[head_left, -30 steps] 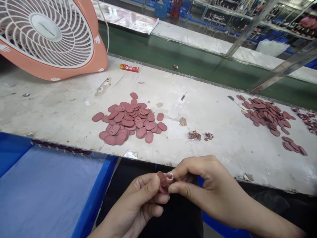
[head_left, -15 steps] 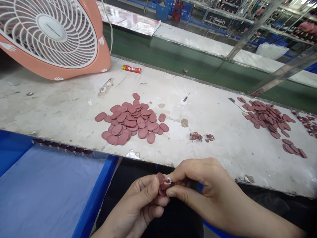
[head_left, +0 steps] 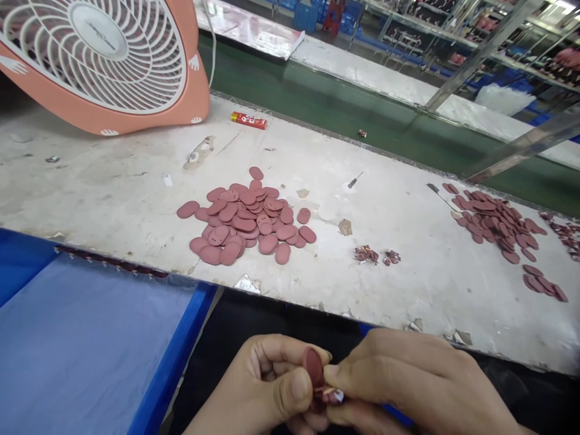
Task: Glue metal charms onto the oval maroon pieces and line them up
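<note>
Low in front of the table edge, my left hand (head_left: 272,386) pinches a dull-red oval disc (head_left: 312,366) between thumb and fingers. My right hand (head_left: 408,380) is closed against it from the right, its fingertips on a small brown-red piece with a white bit (head_left: 333,396). That piece touches the lower part of the disc; its exact shape is partly hidden by my fingers. Beyond my hands lies a pile of similar oval discs (head_left: 244,223), some with small holes. To its right are two little clusters of small brown-and-white pieces (head_left: 366,255).
An orange fan (head_left: 149,121) stands at the back left, near a red-and-yellow tube-like item (head_left: 249,120). More discs (head_left: 493,220) and small parts (head_left: 562,232) lie at the right. A blue bin with a plastic lining (head_left: 104,338) sits below the table at left.
Both hands have moved lower and a little right in view. The disc now stands more upright, with the small piece lower against it. The camera view has shifted slightly.
</note>
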### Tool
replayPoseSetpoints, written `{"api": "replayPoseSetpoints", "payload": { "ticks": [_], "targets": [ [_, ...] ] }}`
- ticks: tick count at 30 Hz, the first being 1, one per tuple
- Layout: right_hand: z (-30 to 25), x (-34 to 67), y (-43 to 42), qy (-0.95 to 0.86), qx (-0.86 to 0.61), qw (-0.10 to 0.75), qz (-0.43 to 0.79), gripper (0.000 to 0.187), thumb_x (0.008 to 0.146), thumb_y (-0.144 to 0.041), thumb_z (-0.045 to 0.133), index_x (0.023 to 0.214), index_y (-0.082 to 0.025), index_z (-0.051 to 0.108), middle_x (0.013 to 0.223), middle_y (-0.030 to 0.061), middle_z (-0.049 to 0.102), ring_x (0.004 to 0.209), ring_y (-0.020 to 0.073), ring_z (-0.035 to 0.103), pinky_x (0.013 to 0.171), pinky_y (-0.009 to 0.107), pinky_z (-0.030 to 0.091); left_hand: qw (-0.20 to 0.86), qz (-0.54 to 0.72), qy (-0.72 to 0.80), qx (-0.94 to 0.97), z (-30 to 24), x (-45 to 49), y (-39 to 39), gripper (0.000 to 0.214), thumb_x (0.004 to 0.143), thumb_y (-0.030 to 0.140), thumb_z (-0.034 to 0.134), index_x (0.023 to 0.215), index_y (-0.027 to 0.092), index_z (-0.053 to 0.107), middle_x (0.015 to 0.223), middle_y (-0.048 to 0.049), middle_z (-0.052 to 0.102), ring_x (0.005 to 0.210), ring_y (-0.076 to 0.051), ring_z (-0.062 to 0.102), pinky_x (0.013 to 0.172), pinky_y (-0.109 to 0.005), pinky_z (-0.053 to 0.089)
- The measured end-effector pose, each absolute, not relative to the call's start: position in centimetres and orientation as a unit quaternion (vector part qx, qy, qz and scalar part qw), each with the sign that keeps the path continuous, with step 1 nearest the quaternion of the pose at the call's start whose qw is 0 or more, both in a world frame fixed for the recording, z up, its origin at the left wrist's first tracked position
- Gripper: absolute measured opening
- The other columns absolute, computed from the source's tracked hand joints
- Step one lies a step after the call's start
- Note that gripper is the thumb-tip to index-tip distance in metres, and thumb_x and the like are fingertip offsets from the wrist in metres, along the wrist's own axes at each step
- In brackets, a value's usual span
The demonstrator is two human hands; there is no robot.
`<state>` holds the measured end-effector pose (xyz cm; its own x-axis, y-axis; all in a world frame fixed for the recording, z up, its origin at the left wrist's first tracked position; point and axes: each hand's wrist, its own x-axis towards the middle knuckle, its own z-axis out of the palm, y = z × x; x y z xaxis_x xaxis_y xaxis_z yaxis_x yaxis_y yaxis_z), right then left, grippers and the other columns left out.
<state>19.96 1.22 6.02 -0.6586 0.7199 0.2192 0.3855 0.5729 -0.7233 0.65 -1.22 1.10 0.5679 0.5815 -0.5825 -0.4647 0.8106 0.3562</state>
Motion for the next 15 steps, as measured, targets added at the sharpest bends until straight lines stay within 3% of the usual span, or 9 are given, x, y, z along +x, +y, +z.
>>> {"api": "replayPoseSetpoints", "payload": {
  "ticks": [5,11,15],
  "targets": [
    [5.92,19.72,1.44,-0.831,-0.351,0.24,0.359,0.012,0.089,-0.012,0.064,0.1,-0.017,0.065,0.079,0.0009,0.071,0.067,0.008,0.067,0.069,0.013,0.054,0.886,0.302,0.34,0.094,0.59,0.88,-1.03,0.032,0.061,0.043,0.085,0.078,0.017,0.078,0.066,0.0002,0.072,0.055,-0.006,0.06,0.052,-0.016,0.047],
    [5.46,19.46,1.49,-0.83,-0.343,0.262,0.354,0.008,0.089,-0.015,0.063,0.096,-0.019,0.064,0.076,0.0011,0.07,0.064,0.0097,0.066,0.064,0.015,0.054,0.886,0.3,0.344,0.082,0.7,0.82,-0.94,0.029,0.061,0.041,0.085,0.075,0.017,0.078,0.063,0.0004,0.071,0.052,-0.006,0.06,0.051,-0.015,0.047],
    [6.02,19.59,1.43,-0.835,-0.338,0.239,0.363,0.015,0.087,-0.01,0.064,0.1,-0.018,0.064,0.08,0.0024,0.071,0.067,0.0108,0.067,0.065,0.015,0.055,0.886,0.297,0.344,0.092,0.9,0.68,-0.91,0.03,0.061,0.041,0.085,0.076,0.016,0.078,0.065,-0.0003,0.072,0.053,-0.006,0.06,0.05,-0.015,0.048]
  ]
}}
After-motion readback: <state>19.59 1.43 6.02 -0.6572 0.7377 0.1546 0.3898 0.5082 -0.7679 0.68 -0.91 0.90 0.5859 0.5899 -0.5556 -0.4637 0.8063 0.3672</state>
